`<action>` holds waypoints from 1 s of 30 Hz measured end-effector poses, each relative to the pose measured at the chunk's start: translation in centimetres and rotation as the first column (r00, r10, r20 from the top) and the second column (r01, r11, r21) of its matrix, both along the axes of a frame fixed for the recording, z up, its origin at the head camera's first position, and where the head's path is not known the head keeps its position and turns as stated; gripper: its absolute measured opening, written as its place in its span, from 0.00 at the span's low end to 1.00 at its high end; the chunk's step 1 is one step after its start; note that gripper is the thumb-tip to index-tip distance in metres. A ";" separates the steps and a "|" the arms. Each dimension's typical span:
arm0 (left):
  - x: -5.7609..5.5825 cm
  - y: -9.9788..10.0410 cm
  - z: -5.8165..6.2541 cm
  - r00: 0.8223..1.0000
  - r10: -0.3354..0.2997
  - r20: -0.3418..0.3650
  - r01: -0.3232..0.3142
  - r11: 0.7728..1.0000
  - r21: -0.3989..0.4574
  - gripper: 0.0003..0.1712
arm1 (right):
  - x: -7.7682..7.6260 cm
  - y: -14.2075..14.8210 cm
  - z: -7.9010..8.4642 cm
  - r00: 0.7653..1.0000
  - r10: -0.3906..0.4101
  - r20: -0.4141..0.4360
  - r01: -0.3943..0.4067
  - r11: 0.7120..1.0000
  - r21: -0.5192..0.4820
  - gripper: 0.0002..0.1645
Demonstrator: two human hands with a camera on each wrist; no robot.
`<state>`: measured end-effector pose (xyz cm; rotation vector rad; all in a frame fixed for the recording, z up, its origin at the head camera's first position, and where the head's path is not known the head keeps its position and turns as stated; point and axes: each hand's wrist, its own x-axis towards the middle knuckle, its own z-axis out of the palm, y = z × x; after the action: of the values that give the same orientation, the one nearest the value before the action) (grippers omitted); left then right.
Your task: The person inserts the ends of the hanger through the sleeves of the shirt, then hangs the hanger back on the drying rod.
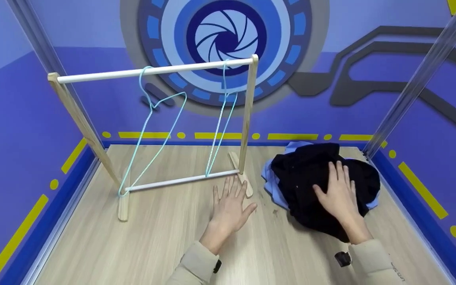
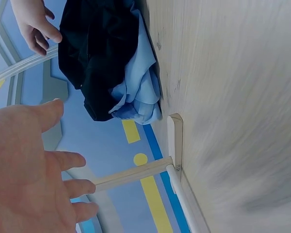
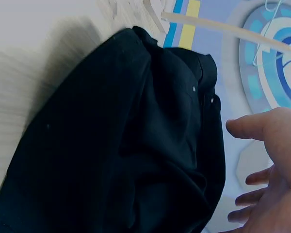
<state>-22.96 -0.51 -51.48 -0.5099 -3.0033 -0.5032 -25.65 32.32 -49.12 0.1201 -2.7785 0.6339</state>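
A crumpled black garment (image 1: pixel 303 186) lies on top of a light blue garment (image 1: pixel 276 194) at the right of the table. My right hand (image 1: pixel 339 196) is over the black cloth with its fingers spread, gripping nothing; in the right wrist view a gap shows between the fingers and the cloth. My left hand (image 1: pixel 230 208), fingers extended, hovers in front of the rack's right foot and holds nothing. The wooden clothes rack (image 1: pixel 247 118) carries two light blue wire hangers, one hanger (image 1: pixel 145 122) at the left and another hanger (image 1: pixel 221 126) near the right post.
The rack's lower white bar (image 1: pixel 180 181) runs close above the wooden table (image 1: pixel 164 237). Blue printed walls (image 1: pixel 323 114) enclose the back and both sides, with transparent posts at the corners. Dark wrist straps (image 1: pixel 342 259) sit at the sleeves.
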 end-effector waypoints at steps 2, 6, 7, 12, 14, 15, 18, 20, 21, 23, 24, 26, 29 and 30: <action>0.0 0.0 0.0 1.000 -0.006 0.001 0.006 1.000 0.003 0.44 | -0.2 0.4 0.0 1.000 -0.012 -0.010 0.012 1.000 -0.003 0.52; 0.0 0.1 -0.1 1.000 -0.009 0.008 0.009 1.000 -0.018 0.44 | -0.7 1.1 0.1 0.999 -0.040 -0.027 0.040 0.999 -0.012 0.52; 0.0 0.1 -0.1 1.000 -0.008 0.008 0.008 1.000 -0.025 0.44 | -0.9 1.3 0.1 0.998 -0.048 -0.029 0.048 0.999 -0.015 0.52; -0.1 0.2 -0.3 1.000 0.008 0.006 -0.008 0.999 -0.040 0.42 | -1.7 1.8 0.0 0.995 -0.095 -0.010 0.094 0.995 -0.035 0.53; 0.0 0.2 -0.3 1.000 0.009 0.003 -0.009 1.000 -0.028 0.41 | -1.9 2.0 -0.1 0.994 -0.112 0.003 0.112 0.993 -0.035 0.53; 0.1 0.2 -0.3 1.000 0.008 0.001 -0.008 1.000 -0.021 0.41 | -2.0 2.1 -0.1 0.993 -0.120 0.011 0.120 0.992 -0.037 0.53; 0.3 0.2 -0.3 1.000 0.004 -0.007 -0.004 1.000 -0.007 0.39 | -2.2 2.3 -0.3 0.990 -0.136 0.043 0.138 0.990 -0.042 0.54; 0.5 0.2 -0.2 1.000 0.001 -0.005 -0.001 1.000 -0.006 0.38 | -2.3 2.4 -0.3 0.987 -0.142 0.070 0.145 0.989 -0.042 0.54; 0.5 0.2 -0.2 1.000 0.000 -0.007 0.000 1.000 -0.011 0.38 | -2.4 2.4 -0.3 0.986 -0.142 0.084 0.146 0.988 -0.042 0.54; 0.4 0.1 -0.2 1.000 0.000 -0.012 0.000 1.000 -0.021 0.37 | -2.5 2.5 -0.3 0.984 -0.143 0.110 0.147 0.988 -0.037 0.55; 0.4 0.1 -0.2 1.000 0.001 -0.013 -0.001 1.000 -0.024 0.37 | -2.5 2.6 -0.4 0.983 -0.142 0.119 0.147 0.989 -0.035 0.55; 0.4 0.1 -0.2 1.000 -0.001 -0.015 0.000 1.000 -0.027 0.36 | -2.7 2.8 -0.5 0.982 -0.138 0.132 0.143 0.989 -0.029 0.55; 0.4 0.1 -0.3 1.000 0.001 -0.012 -0.001 1.000 -0.027 0.35 | -3.0 2.9 -0.6 0.982 -0.131 0.138 0.134 0.991 -0.014 0.57; 0.4 0.1 -0.3 1.000 0.001 -0.010 -0.001 1.000 -0.026 0.35 | -3.1 2.9 -0.6 0.982 -0.127 0.141 0.129 0.992 -0.007 0.57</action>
<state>-22.59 -0.44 -51.81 -0.5111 -3.0043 -0.4609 -28.72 35.24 -49.71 -0.1103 -2.8852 0.6550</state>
